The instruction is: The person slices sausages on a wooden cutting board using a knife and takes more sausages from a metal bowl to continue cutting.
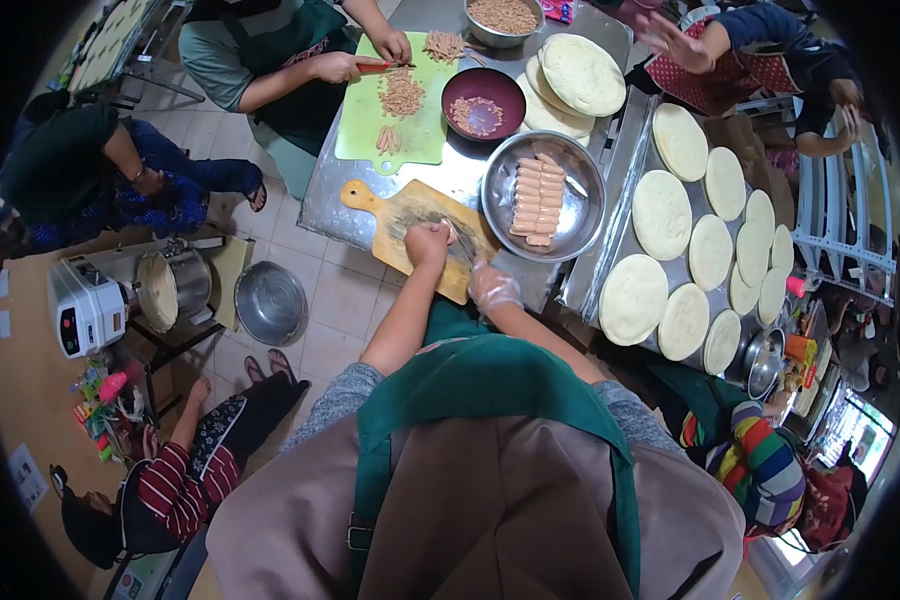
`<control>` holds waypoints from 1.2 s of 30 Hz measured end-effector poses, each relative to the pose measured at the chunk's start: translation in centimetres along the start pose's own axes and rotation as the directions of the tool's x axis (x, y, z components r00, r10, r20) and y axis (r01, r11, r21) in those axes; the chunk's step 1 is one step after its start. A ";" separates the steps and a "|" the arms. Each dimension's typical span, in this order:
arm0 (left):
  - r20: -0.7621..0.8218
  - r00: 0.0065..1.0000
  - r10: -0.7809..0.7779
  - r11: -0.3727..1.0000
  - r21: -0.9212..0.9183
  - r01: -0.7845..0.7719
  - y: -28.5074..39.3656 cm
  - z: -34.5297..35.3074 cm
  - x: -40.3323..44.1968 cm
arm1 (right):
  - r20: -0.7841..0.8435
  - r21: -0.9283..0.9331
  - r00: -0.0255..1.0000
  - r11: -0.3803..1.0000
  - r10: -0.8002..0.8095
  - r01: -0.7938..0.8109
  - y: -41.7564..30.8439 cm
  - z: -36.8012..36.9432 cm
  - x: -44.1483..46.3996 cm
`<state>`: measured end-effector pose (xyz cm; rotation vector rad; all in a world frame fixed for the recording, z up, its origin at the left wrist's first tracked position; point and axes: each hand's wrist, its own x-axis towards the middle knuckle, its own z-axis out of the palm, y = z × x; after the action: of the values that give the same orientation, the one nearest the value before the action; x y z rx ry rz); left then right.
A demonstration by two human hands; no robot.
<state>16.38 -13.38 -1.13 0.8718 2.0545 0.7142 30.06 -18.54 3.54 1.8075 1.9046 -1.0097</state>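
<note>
Left hand (pixel 428 245): bare, above the wooden cutting board (pixel 425 208), its fingers folded inward. The back of the hand masks the fingertips; a pale strip shows at their edge, and I cannot tell whether they pinch it.

Right hand (pixel 497 288): in a clear, creased plastic glove, at the board's near edge. Glare on the film blurs the fingers; I cannot tell whether they are wrapped around anything. A narrow, dark-edged strip lies between the hands, too indistinct to identify.

The board is paddle-shaped, with a rounded handle and a darkly stained middle; the hands cover part of it. Beyond its right end, a shiny metal bowl (pixel 585 215) contains smooth, pinkish sausages (pixel 537 205) packed in a row, the lower layers hidden.

Behind stand a maroon bowl (pixel 507 100) partly filled with chopped pieces and a green cutting board (pixel 425 142), where another person's hands work with a red-handled knife (pixel 375 68). At right, pale, flat dough rounds (pixel 661 215) lie on a metal surface, some overlapping. The lens border darkens the corners.
</note>
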 end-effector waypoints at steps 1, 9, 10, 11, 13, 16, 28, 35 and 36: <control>0.001 1.000 -0.009 1.000 -0.006 0.009 -0.5 0.3 0.2 | -0.022 -0.029 1.000 0.999 -0.022 0.021 0.9 0.6 -0.6; 0.044 0.998 -0.052 0.998 -0.017 0.053 -0.4 0.1 0.4 | -0.135 -0.074 0.981 0.988 -0.141 0.132 0.7 -0.6 -0.6; 0.047 0.998 -0.040 0.999 -0.017 0.041 -0.2 -0.1 0.3 | -0.115 -0.093 0.984 0.987 -0.139 0.129 0.4 -0.7 0.1; 0.049 0.998 -0.026 1.000 -0.015 0.027 0.0 -0.3 0.2 | -0.095 -0.109 0.986 0.986 -0.137 0.127 -0.1 -0.9 0.9; 0.052 0.998 -0.021 0.999 -0.036 0.023 0.3 -0.5 0.1 | -0.088 -0.126 0.987 0.984 -0.138 0.126 -1.0 -1.2 2.4; 0.057 0.998 -0.022 1.000 -0.018 0.023 -0.3 -0.2 0.1 | -0.078 -0.114 0.992 0.990 -0.097 0.087 -1.7 -1.1 2.4; 0.031 0.998 -0.047 0.997 -0.065 0.049 -0.3 -0.1 0.2 | -0.080 -0.183 0.989 0.977 -0.127 0.111 1.2 -1.0 -1.7; 0.032 0.999 -0.019 0.996 -0.087 0.022 0.2 -0.4 -0.2 | -0.137 -0.157 0.978 0.978 -0.159 0.137 -1.2 -1.5 2.6; 0.032 0.999 -0.029 0.996 -0.081 0.031 0.1 -0.4 -0.1 | -0.131 -0.150 0.980 0.981 -0.146 0.126 -1.4 -1.3 3.2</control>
<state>16.17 -13.52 -0.85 0.7997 1.9931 0.7584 28.56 -15.28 2.71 1.7291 2.1526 -0.7833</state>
